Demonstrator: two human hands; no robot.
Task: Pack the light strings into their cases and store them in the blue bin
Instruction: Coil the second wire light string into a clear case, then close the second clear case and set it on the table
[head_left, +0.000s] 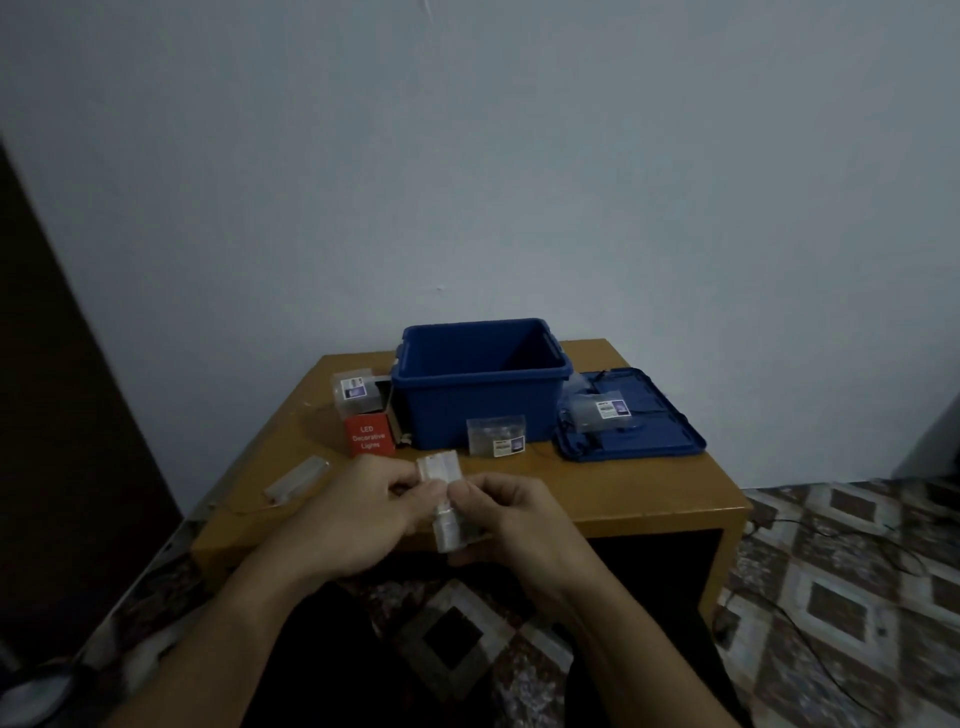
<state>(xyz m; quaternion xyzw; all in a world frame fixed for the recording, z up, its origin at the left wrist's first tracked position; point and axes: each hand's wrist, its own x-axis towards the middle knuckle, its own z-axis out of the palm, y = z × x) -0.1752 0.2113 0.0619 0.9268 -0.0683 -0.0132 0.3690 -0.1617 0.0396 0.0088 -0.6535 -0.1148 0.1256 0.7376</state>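
Both hands hold a small clear plastic case (448, 527) over the table's front edge. My left hand (358, 514) pinches its upper part, where a flap (439, 466) stands open. My right hand (511, 514) grips its right side. What is inside the case is too blurred to tell. The open blue bin (480, 387) stands at the back middle of the wooden table (649, 491). A packed clear case (497, 435) leans against the bin's front. Another clear case (597, 410) lies on the blue lid (670, 434) at the right.
A red "LED Decorative Lights" box (370, 435) and a clear case (354, 388) stand left of the bin. A loose clear battery pack with thin wire (297, 478) lies at the table's left front. A patterned floor with cables spreads to the right.
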